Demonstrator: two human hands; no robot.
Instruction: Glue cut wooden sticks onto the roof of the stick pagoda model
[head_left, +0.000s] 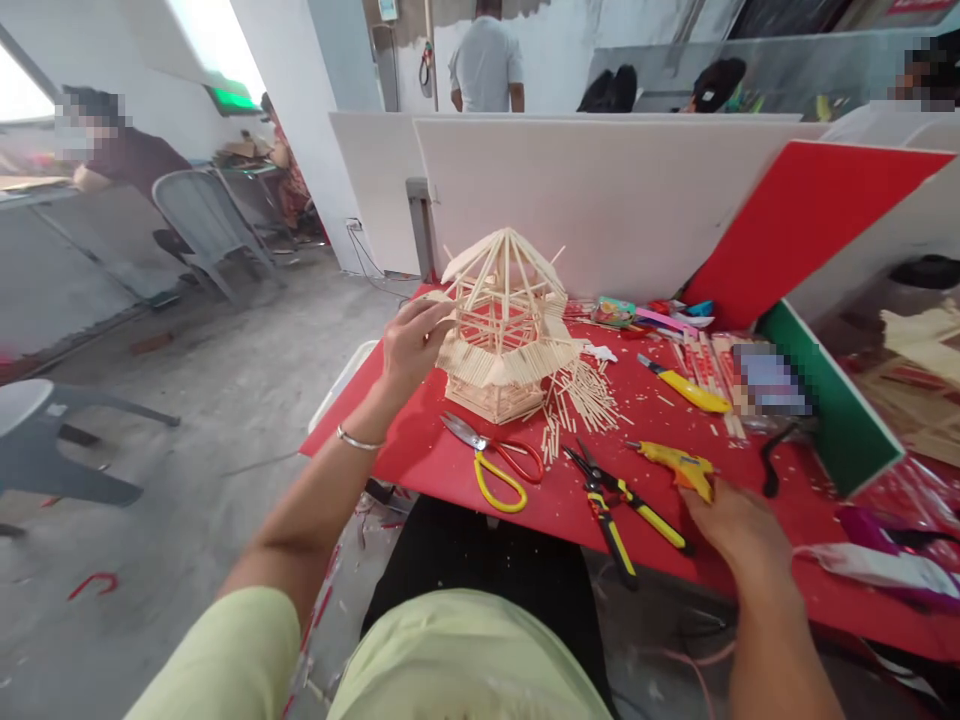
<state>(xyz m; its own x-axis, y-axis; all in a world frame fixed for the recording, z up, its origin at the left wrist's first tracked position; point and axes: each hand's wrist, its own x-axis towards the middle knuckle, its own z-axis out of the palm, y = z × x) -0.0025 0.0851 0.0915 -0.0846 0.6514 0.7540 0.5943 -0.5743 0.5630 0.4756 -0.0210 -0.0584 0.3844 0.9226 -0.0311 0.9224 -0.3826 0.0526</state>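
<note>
We find the hands well apart. On the red table [405, 440], the left hand [415, 340] obscures the left edge of the stick model [506, 368]; the right hand [731, 515] meets the glue gun [679, 463]. We cannot tell either grip.

I count one stick model [499, 368] mid-frame (the loose sticks [592, 402] beat me), one pair of scissors [480, 443], one pair of snips [597, 486], one glue gun [676, 461], one knife [697, 392].

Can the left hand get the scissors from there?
Probably yes: the scissors lie uncovered on the red table in front of the stick model, and nothing seems to block the left hand.
</note>
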